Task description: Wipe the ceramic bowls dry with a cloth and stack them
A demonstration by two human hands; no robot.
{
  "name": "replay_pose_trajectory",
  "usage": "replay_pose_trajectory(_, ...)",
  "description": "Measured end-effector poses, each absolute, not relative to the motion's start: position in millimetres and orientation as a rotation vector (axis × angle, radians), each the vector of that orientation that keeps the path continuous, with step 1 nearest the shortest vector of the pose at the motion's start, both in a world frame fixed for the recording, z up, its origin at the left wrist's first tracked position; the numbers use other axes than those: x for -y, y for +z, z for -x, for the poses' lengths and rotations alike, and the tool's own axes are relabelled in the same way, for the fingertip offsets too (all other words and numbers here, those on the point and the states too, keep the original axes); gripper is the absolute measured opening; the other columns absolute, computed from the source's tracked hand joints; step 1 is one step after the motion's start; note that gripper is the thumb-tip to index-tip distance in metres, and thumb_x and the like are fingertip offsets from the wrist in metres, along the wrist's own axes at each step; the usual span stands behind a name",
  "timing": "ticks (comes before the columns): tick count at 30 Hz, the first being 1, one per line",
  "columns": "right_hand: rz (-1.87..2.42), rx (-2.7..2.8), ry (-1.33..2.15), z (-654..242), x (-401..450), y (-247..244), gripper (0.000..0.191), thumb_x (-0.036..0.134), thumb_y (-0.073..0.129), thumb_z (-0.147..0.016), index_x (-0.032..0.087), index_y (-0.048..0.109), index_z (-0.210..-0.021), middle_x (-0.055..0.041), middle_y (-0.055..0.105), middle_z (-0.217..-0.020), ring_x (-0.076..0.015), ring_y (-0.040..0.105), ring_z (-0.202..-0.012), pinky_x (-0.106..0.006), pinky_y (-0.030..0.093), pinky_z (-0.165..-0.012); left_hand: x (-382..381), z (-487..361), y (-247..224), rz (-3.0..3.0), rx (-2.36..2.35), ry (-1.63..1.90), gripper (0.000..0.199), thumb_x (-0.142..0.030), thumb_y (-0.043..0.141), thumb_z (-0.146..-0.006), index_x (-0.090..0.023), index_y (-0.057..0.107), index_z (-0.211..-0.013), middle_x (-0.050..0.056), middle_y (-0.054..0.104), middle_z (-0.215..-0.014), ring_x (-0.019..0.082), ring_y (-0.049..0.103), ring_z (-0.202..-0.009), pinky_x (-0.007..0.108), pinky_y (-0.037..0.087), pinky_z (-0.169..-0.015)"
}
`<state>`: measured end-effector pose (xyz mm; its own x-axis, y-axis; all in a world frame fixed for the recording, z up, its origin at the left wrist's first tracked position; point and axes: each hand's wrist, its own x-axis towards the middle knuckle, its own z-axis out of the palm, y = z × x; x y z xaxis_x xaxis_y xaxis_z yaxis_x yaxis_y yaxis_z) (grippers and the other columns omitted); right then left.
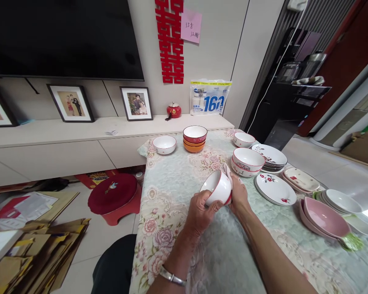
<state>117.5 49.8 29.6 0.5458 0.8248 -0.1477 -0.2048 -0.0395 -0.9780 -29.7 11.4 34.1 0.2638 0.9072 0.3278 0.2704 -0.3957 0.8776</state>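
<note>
Nearest, a silver metal bracelet (172, 276) circles the left wrist. The left hand (201, 211) has its grip closed on the near-left side of a round white ceramic bowl with a red rim (223, 188). The bowl lies directly between the hands, touching the left — tilted, its mouth turned left, its base toward the right hand (238, 192). That hand's grip holds a pale pink cloth (226, 170) against the bowl; its fingertips are hidden.

Below is a table (174, 192) covered in pale green, rose-patterned cloth. To the right stand white plates with red flowers (276, 188) and pink leaf-shaped dishes (325, 218); farther off, a stack of red and orange bowls (194, 140). Beyond — a long white cabinet (88, 132) and a black television (61, 38).
</note>
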Motion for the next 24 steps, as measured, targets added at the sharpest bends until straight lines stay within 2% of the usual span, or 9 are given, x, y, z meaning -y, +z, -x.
replay_pose_trajectory(2,1.316,0.505,1.112,-122,-50,32,0.030,0.045,0.067,-0.072,0.018,0.068,-0.083,-0.0015,0.068,-0.067,-0.0183,0.058,-0.061,-0.028,0.046,-0.053,-12,31,34,-1.990,-1.015,1.152,0.037,-0.043,0.056,-0.085,-0.020,0.038,-0.062,-0.003,0.041,-0.062,0.014,0.043,-0.064,0.029,0.033,-0.068)
replay_pose_trajectory(7,1.045,0.643,1.422,-130,-42,46,0.037,0.053,0.067,-0.075,0.020,0.067,-0.092,-0.0025,0.070,-0.070,-0.0199,0.064,-0.064,-0.029,0.050,-0.057,-14,34,29,-2.393,-0.974,1.068,0.033,-0.034,0.056,-0.088,-0.017,0.043,-0.063,-0.002,0.049,-0.061,0.015,0.047,-0.065,0.035,0.031,-0.075)
replay_pose_trajectory(10,1.021,0.762,1.417,-136,-37,54,0.030,0.042,0.075,-0.070,0.020,0.064,-0.088,0.0003,0.069,-0.069,-0.0162,0.062,-0.061,-0.026,0.049,-0.058,-13,35,26,-2.557,-1.000,0.982,0.028,-0.031,0.060,-0.086,-0.017,0.049,-0.065,-0.001,0.056,-0.066,0.016,0.050,-0.069,0.040,0.032,-0.083)
replay_pose_trajectory(13,1.077,0.806,1.410,-141,-35,55,0.033,0.028,0.077,-0.064,0.019,0.063,-0.092,-0.0007,0.071,-0.074,-0.0157,0.062,-0.060,-0.025,0.050,-0.057,-12,35,24,-2.632,-1.045,0.964,0.023,-0.033,0.065,-0.083,-0.017,0.055,-0.069,0.000,0.061,-0.072,0.020,0.055,-0.081,0.048,0.030,-0.093)
replay_pose_trajectory(16,1.121,0.793,1.373,-143,-38,51,0.043,0.017,0.071,-0.059,0.019,0.064,-0.101,-0.0029,0.072,-0.077,-0.0171,0.064,-0.059,-0.026,0.050,-0.054,-12,34,21,-2.581,-1.124,1.073,0.020,-0.031,0.074,-0.076,-0.018,0.060,-0.068,0.004,0.066,-0.099,0.031,0.052,-0.111,0.057,0.024,-0.100)
replay_pose_trajectory(19,1.165,0.741,1.307,-140,-42,46,0.052,0.011,0.065,-0.054,0.017,0.063,-0.106,-0.0016,0.071,-0.072,-0.0152,0.061,-0.052,-0.024,0.048,-0.047,-14,33,17,-2.374,-1.237,1.217,0.012,-0.022,0.077,-0.072,-0.022,0.068,-0.080,0.010,0.048,-0.139,0.040,0.034,-0.134,0.059,0.024,-0.104)
replay_pose_trajectory(21,1.172,0.713,1.274,-137,-43,45,0.058,0.010,0.063,-0.053,0.017,0.062,-0.110,-0.0007,0.071,-0.072,-0.0128,0.057,-0.046,-0.023,0.047,-0.042,-17,31,14,-2.120,-1.279,1.295,0.045,-0.019,0.078,-0.070,-0.025,0.065,-0.112,0.014,0.032,-0.150,0.039,0.028,-0.138,0.056,0.026,-0.108)
replay_pose_trajectory(22,1.164,0.699,1.260,-135,-43,45,0.060,0.010,0.062,-0.053,0.016,0.062,-0.113,-0.0010,0.072,-0.074,-0.0121,0.056,-0.044,-0.022,0.046,-0.041,-18,30,12,-1.959,-1.272,1.331,0.066,-0.019,0.079,-0.068,-0.024,0.055,-0.129,0.017,0.028,-0.152,0.038,0.027,-0.140,0.055,0.026,-0.110)
replay_pose_trajectory(24,1.138,0.676,1.235,-131,-43,45,0.063,0.010,0.061,-0.053,0.016,0.061,-0.116,-0.0032,0.074,-0.082,-0.0129,0.058,-0.047,-0.023,0.047,-0.041,-21,27,8,-1.591,-1.192,1.392,0.096,-0.024,0.082,-0.063,-0.020,0.034,-0.146,0.021,0.029,-0.151,0.038,0.029,-0.140,0.052,0.028,-0.111)
